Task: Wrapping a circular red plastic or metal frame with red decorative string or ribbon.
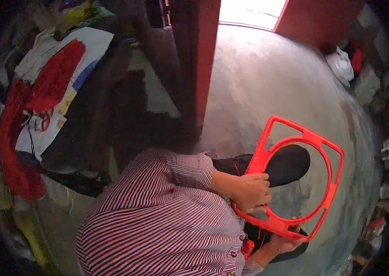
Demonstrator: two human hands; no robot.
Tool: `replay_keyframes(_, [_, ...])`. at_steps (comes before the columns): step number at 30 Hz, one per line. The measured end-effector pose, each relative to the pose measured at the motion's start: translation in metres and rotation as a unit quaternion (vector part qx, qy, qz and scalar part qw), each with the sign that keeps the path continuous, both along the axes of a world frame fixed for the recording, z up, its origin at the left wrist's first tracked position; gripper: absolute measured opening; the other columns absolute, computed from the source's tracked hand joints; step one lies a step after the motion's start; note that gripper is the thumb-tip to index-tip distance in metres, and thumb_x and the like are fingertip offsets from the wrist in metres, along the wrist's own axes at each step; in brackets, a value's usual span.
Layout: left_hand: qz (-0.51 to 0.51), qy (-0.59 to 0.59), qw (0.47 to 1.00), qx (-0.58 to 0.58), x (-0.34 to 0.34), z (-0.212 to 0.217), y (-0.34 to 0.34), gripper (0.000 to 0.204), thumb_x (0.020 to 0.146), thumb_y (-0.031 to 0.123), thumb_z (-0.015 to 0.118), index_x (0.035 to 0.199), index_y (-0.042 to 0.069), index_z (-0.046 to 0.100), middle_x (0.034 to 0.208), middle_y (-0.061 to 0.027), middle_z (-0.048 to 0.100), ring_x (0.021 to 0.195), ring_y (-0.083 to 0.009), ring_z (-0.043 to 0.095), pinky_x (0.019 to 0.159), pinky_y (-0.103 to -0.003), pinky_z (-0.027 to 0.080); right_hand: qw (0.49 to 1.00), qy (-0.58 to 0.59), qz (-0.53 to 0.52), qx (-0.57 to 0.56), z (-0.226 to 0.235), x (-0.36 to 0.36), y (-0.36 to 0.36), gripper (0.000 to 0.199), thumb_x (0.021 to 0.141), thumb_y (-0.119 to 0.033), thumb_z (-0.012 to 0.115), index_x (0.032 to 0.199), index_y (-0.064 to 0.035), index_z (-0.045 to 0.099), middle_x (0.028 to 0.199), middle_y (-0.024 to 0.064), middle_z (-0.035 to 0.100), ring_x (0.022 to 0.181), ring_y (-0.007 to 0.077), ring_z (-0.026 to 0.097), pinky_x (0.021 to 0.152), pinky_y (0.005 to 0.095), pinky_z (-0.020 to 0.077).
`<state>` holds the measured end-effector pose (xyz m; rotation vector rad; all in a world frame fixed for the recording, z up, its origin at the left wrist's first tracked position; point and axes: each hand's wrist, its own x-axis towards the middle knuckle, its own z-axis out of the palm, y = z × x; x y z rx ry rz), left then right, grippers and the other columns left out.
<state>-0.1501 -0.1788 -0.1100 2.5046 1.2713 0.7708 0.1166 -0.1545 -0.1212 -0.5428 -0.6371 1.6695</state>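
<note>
A flat orange-red plastic frame point(260, 162), squarish with a large round opening and finely toothed edges, is held tilted over my dark shoes. My left hand point(249, 189) is closed round its near left side, by the inner ring. At the bottom corner my right hand point(283, 243) grips the lower edge, its fingers partly hidden behind the plastic. Thin red threads hang about the frame's left side. Close to my right wrist lies a small red bundle point(247, 248), perhaps yarn, against my striped shirt.
On the left, a heap of red yarn point(58, 76) rests on a white printed sheet point(98, 41), with more red strands trailing down. A dark red door edge point(206, 69) stands ahead, near a bright doorway point(252, 14). White bags point(340, 65) and clutter line the right side.
</note>
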Motion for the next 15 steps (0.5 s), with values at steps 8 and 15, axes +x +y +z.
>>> replay_keyframes(8, [0.002,0.101,0.949,0.3,0.006,0.049,-0.013,0.032,0.074,0.042,0.059,0.077,0.01,0.063,0.08,-0.0049,0.061,0.082,-0.024,0.058,0.083,-0.04,0.036,0.968,-0.088,-0.159,0.173,-0.046,0.037,0.016,0.054,0.079,-0.03,0.068,0.123,-0.0037,0.05,0.113,0.0136,0.058,0.093,0.0277,0.055,0.083,0.0499,0.0455])
replay_keyframes(15, [0.076,0.139,0.885,0.437,-0.039,0.157,-0.067,0.031,0.069,0.037,0.063,0.074,0.007,0.059,0.074,-0.004,0.059,0.073,-0.0234,0.058,0.074,-0.038,0.04,0.983,0.152,0.067,0.08,0.01,-0.002,0.004,0.067,0.078,-0.048,0.068,0.121,-0.0006,0.05,0.104,0.0123,0.057,0.086,0.0263,0.052,0.075,0.0401,0.0447])
